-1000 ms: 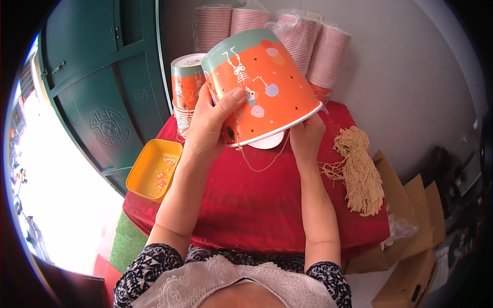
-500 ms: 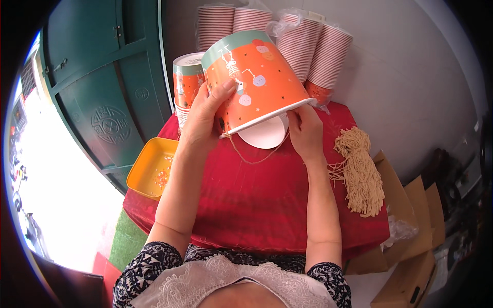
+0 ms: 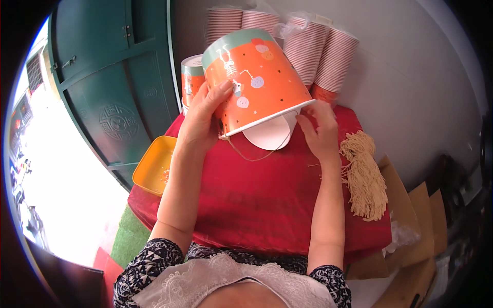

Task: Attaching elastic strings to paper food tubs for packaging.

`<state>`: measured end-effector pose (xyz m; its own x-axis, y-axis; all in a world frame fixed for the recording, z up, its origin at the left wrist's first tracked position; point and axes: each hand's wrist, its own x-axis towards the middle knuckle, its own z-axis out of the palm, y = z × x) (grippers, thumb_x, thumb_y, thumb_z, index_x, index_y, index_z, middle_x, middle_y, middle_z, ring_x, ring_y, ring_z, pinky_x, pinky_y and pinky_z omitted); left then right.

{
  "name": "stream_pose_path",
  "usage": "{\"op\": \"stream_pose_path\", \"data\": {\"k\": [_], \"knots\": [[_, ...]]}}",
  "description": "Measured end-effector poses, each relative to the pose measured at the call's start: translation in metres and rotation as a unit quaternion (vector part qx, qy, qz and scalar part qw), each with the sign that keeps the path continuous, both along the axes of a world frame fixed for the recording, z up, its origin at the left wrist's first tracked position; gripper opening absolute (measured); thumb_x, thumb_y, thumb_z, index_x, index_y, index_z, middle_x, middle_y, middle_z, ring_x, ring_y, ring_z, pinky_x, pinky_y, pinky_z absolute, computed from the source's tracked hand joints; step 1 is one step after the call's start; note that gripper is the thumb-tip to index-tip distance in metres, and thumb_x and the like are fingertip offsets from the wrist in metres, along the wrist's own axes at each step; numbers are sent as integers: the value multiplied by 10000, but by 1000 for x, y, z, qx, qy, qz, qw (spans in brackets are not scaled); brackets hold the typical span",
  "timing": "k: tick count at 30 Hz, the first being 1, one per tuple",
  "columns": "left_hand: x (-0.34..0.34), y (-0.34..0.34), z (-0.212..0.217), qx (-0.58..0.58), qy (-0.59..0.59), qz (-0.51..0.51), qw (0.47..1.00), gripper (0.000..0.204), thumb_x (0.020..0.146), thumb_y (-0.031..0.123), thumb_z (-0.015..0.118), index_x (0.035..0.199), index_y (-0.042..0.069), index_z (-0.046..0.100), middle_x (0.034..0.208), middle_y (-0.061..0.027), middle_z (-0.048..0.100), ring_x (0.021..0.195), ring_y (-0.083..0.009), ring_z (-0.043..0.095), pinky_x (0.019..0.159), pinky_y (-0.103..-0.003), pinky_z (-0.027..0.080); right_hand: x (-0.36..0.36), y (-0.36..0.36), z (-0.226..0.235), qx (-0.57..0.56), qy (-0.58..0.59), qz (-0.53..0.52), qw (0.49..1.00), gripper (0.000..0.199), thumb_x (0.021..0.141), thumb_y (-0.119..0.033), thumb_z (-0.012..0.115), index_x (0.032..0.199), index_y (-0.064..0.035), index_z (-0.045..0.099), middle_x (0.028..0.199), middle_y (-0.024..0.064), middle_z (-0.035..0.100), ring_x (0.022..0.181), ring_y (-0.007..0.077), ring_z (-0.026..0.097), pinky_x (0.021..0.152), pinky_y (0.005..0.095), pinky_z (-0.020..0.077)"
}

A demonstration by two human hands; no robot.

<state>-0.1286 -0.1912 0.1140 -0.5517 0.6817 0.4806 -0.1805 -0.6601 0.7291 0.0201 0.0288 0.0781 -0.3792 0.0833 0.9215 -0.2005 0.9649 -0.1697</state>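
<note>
My left hand [image 3: 205,110] grips an orange paper bucket [image 3: 264,84], thumb on its printed side. The bucket is tilted with its green base up and its white rim downward. A thin cord [image 3: 251,159] hangs in a loop below the rim, fixed near the rim's left end. My right hand [image 3: 321,131] is at the rim's right end, thumb and forefinger apart; part of its fingers is behind the rim. Beneath the bucket shows a white rounded surface [image 3: 267,134], mostly covered, whose kind I cannot make out.
Tall nested bucket stacks [image 3: 307,46] stand against the wall, and an upturned bucket [image 3: 192,77] at the left. A yellow tub [image 3: 149,167] with small bits is left on the red-clothed table [image 3: 246,205]. A cord bundle [image 3: 365,179] lies right, near cardboard boxes [image 3: 421,215].
My right thumb and fingers have parted at the rim, and the hand has moved slightly right. My left hand keeps its hold on the bucket. The view has shifted a little.
</note>
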Motion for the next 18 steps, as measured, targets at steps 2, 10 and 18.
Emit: {"op": "stream_pose_path", "data": {"k": [2,10,18], "knots": [[3,-15,7,39,26,54,997,598,891,285,699,1315,-30,418,1171,-122,610,1032,-169,643,887,-314,546,9,-10,13,12,19,-34,999,365,868,-109,681,1197,24,595,1143,162,625,917,281,611,796,344,512],[-51,-66,19,-29,160,387,908,969,730,378,856,1392,-46,291,1177,-199,565,1016,-251,656,856,-352,572,43,-20,32,-52,129,-21,990,212,924,-35,606,1121,24,656,1059,95,652,820,146,580,754,281,510],[-159,-86,14,-124,225,629,734,1077,613,468,891,1407,25,313,1237,-192,489,1207,-317,369,1037,-431,396,53,-38,37,-59,134,-17,989,145,944,-13,566,1019,46,675,944,118,674,830,174,644,734,278,511]]}}
